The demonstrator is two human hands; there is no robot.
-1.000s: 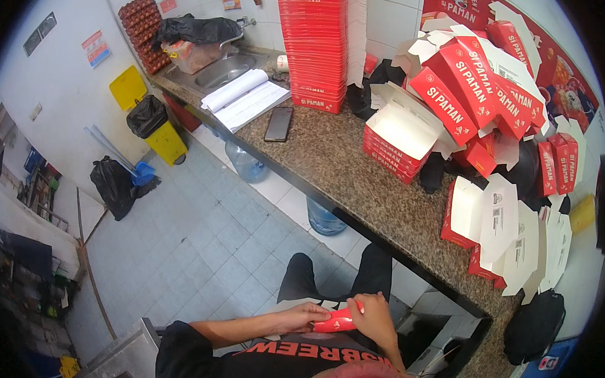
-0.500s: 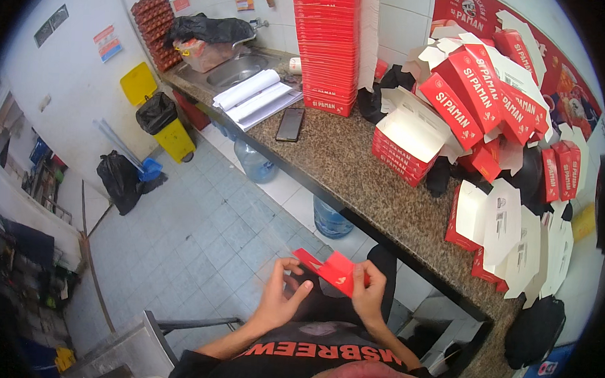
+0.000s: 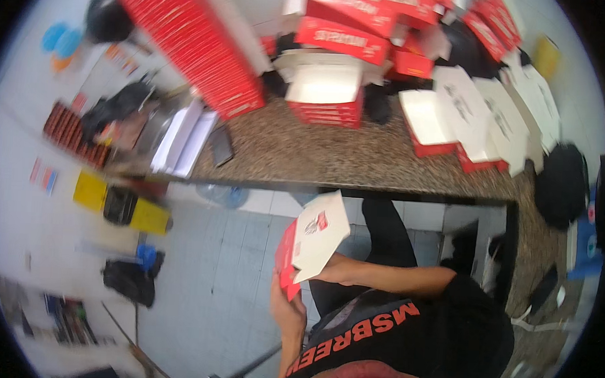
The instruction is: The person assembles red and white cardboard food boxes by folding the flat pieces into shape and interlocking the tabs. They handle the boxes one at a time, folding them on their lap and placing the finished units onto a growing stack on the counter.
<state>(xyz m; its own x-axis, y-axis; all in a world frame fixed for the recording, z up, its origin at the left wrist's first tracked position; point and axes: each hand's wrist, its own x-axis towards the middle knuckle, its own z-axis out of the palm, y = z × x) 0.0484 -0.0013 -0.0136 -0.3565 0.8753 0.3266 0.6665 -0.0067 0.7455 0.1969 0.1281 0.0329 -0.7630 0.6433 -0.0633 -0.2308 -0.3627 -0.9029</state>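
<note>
"What does the left grip (image 3: 289,311) do?"

"It is clenched around the lower red end of a paper box (image 3: 321,234). The box rises from this hand, tilted, and points away from the body."

"And the right grip (image 3: 335,269)?"

"It is just beside the box, on the right. Its fingers go behind the white flap (image 3: 324,224), therefore I cannot tell whether they grasp the box or only touch it."

"So where is the box exactly?"

"It is in front of the person, between the body and the bench (image 3: 270,147), forward of both hands. The white flap faces up, and the red side is at its left."

"What is upon the bench?"

"At the left are some papers (image 3: 185,140), and just beside them a dark phone (image 3: 221,147). Behind the phone stands a tall stack of red boxes (image 3: 194,46). In the middle there is a short stack (image 3: 326,114), its top box open. Farther back is a heap of red boxes (image 3: 346,39), and to the right, more open boxes (image 3: 430,120)."
</note>
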